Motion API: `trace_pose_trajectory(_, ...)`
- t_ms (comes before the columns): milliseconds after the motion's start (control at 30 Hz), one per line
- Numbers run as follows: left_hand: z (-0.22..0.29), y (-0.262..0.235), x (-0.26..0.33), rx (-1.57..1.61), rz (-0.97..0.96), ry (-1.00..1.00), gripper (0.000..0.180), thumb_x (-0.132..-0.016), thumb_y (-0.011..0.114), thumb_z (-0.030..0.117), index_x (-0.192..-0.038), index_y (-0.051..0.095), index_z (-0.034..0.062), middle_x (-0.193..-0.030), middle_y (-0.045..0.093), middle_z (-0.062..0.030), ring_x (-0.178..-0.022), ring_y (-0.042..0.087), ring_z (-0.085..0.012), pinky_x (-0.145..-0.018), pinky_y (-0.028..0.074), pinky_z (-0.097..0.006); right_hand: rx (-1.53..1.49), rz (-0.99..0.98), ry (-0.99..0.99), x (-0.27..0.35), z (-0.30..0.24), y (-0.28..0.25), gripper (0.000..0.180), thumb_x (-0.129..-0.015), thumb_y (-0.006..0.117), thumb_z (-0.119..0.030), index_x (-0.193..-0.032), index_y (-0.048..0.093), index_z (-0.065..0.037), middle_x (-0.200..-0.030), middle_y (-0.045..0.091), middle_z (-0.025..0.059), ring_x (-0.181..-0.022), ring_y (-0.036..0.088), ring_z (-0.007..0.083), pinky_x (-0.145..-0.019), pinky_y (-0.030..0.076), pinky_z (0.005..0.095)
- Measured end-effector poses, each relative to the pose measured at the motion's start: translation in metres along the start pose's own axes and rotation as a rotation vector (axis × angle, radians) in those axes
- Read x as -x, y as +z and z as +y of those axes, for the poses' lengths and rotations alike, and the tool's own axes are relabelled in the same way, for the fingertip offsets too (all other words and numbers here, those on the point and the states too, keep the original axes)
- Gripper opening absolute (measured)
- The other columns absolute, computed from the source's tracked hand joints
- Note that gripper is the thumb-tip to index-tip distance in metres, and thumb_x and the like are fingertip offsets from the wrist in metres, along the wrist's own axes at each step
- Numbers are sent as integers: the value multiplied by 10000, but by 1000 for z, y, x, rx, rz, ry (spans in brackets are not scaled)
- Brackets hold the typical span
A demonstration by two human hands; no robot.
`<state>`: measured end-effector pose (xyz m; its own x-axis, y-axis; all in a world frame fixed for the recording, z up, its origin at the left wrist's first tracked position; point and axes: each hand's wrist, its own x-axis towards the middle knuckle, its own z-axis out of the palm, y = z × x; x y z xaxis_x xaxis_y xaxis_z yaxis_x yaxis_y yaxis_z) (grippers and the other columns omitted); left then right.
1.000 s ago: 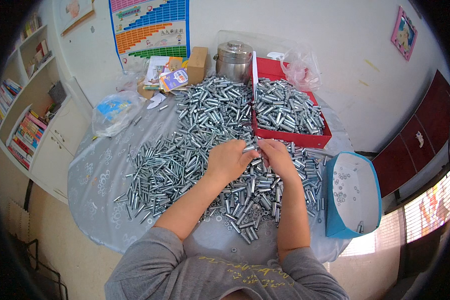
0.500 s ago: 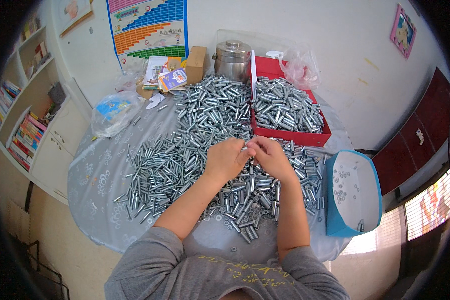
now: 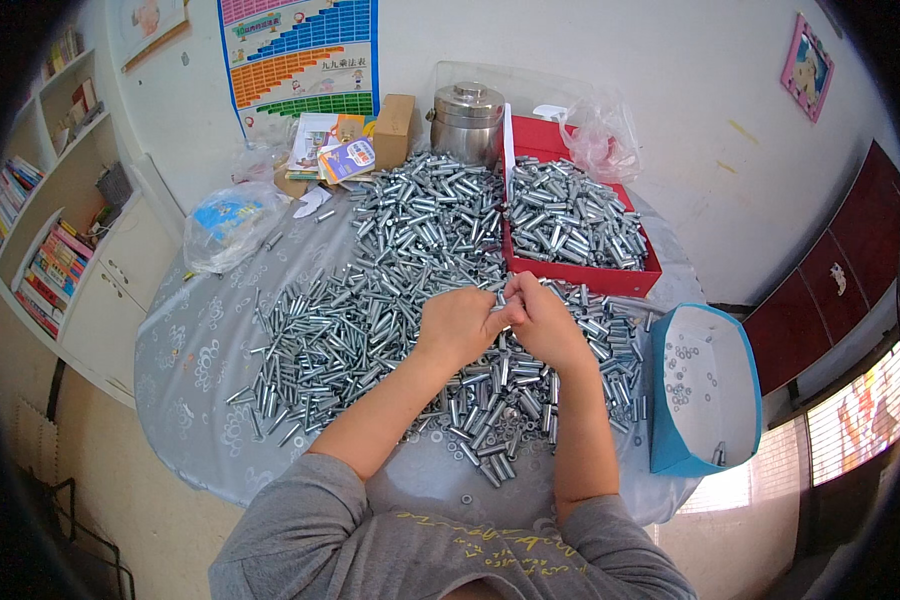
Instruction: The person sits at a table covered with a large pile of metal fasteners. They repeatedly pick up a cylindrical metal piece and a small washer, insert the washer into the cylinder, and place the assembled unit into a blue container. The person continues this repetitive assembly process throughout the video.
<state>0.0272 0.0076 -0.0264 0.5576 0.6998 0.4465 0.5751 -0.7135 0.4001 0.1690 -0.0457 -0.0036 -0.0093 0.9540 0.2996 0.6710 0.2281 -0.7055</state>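
Note:
My left hand (image 3: 460,322) and my right hand (image 3: 544,318) meet fingertip to fingertip over a big heap of silver metal bolts (image 3: 390,290) spread on the round table (image 3: 195,350). Between the fingers of both hands sits one small silver bolt (image 3: 501,305), mostly hidden by them. A red tray (image 3: 580,270) full of the same bolts lies just beyond my right hand. To my right stands a blue box (image 3: 705,400) with small washers scattered on its white floor.
A steel lidded pot (image 3: 467,118) stands at the back by the wall, beside a cardboard box (image 3: 394,128) and booklets. A plastic bag (image 3: 225,222) lies at the left, another clear bag (image 3: 602,135) behind the tray. Bookshelves (image 3: 30,230) line the left.
Both hands have stayed together over the heap, shifting only slightly as the fingers work on the bolt; nothing else has moved.

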Motion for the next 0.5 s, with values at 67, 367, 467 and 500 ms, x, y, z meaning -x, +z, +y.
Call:
trace_pose_trajectory(67,0,0,0,-33,-5,19,703,-812,276,661,-632,553,41,-628,543,-126,-637,560,-335,-529,424,-427,77,32,-6,1,5,4,185,-802,509,-113,-956,464,-20,-805,596,196,-769,580,378,-651,448,409)
trace_pose_trajectory(367,-16,-13,-6,7,299,30,684,-790,328,667,-569,478,37,-582,499,-134,-569,535,-341,-494,404,-423,541,436,112,3,51,-15,308,-838,555,-246,-1046,555,-19,-966,570,203,-857,572,368,-735,454,420)
trace_pose_trajectory(467,-16,-11,-4,4,238,33,697,-800,300,671,-591,490,34,-608,515,-138,-587,542,-353,-500,411,-426,249,434,-146,-6,23,-9,275,-826,575,-247,-1000,604,-36,-897,596,164,-813,579,340,-720,457,392)
trace_pose_trajectory(500,-14,-10,-3,11,224,38,700,-802,296,672,-593,491,33,-614,518,-138,-590,543,-355,-501,412,-426,126,301,-142,-6,16,-5,258,-823,578,-242,-975,614,-36,-864,599,158,-794,580,333,-709,458,383)
